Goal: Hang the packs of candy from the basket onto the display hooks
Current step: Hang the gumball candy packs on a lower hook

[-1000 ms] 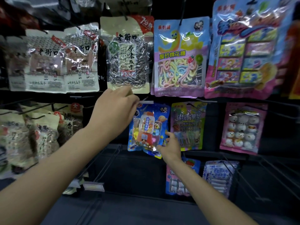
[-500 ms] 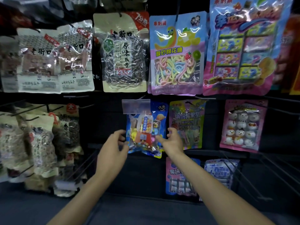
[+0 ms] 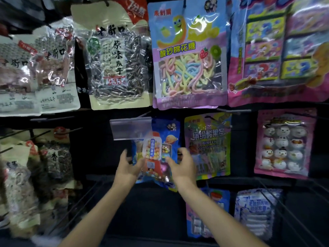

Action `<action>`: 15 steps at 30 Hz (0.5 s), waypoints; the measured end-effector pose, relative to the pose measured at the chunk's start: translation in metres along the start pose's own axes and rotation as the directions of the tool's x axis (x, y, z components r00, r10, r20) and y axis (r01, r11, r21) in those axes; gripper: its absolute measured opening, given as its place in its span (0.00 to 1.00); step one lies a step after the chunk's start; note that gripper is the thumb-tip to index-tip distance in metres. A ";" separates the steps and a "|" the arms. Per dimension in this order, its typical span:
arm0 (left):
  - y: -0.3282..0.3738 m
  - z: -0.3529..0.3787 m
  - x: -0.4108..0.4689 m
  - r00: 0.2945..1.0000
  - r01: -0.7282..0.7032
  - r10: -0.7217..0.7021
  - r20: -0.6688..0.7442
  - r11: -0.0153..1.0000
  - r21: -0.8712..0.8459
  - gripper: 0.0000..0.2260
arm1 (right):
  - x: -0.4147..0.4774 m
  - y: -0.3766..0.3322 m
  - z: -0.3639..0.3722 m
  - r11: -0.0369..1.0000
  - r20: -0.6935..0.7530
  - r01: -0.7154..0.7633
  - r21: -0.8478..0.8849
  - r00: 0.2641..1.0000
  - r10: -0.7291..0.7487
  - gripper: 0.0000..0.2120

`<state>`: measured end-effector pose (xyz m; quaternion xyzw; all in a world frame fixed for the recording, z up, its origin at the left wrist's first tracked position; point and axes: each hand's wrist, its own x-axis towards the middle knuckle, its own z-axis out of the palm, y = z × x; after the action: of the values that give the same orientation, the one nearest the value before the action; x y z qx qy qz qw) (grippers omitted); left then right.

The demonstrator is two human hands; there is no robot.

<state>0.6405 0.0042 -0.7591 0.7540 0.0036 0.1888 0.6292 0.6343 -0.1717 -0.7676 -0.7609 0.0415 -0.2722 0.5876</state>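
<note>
Dark hook wall (image 3: 96, 148) crowded with snack bags; 2 hands settle 1 blue candy pack (image 3: 156, 157) in the middle row.
The pack hangs just beside a yellow sour-strip pack (image 3: 207, 145), and this looks like the seating step: the left hand (image 3: 128, 166) grips its left edge and the right hand (image 3: 183, 166) its right edge, thumbs on the front and fingers curled round the sides. The next move probably calls for checking that the pack hangs straight, letting go with both hands, then reaching for another pack. A clear label flap (image 3: 130, 129) covers the top of the pack, so the hook and the hang hole are hidden and whether it is fully threaded cannot be told. No basket is in view, and motion blur smears the fingertips.
</note>
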 end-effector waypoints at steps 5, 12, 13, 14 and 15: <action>-0.010 0.007 -0.011 0.998 -0.053 0.055 0.027 0.996 -0.068 0.22 | 0.006 0.000 -0.008 0.998 -0.013 0.052 -0.039 0.999 -0.053 0.15; -0.012 0.010 -0.021 0.999 -0.047 0.049 0.022 0.993 -0.108 0.15 | 0.009 0.000 -0.015 0.999 0.028 0.042 -0.025 0.999 -0.041 0.17; -0.011 0.010 -0.022 0.999 -0.047 0.050 0.022 0.994 -0.102 0.15 | 0.008 -0.002 -0.015 0.999 0.031 0.035 -0.022 0.999 -0.035 0.18; -0.011 0.009 -0.023 0.999 -0.047 0.049 0.022 0.994 -0.099 0.15 | 0.007 -0.003 -0.015 0.999 0.034 0.029 -0.020 0.999 -0.028 0.18; -0.011 0.008 -0.022 0.999 -0.040 0.042 0.022 0.995 -0.096 0.16 | 0.007 -0.003 -0.015 1.000 0.039 0.022 -0.014 0.999 -0.022 0.18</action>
<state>0.6248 -0.0069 -0.7765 0.7251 -0.0287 0.1925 0.6606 0.6324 -0.1863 -0.7596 -0.7705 0.0238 -0.2637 0.5799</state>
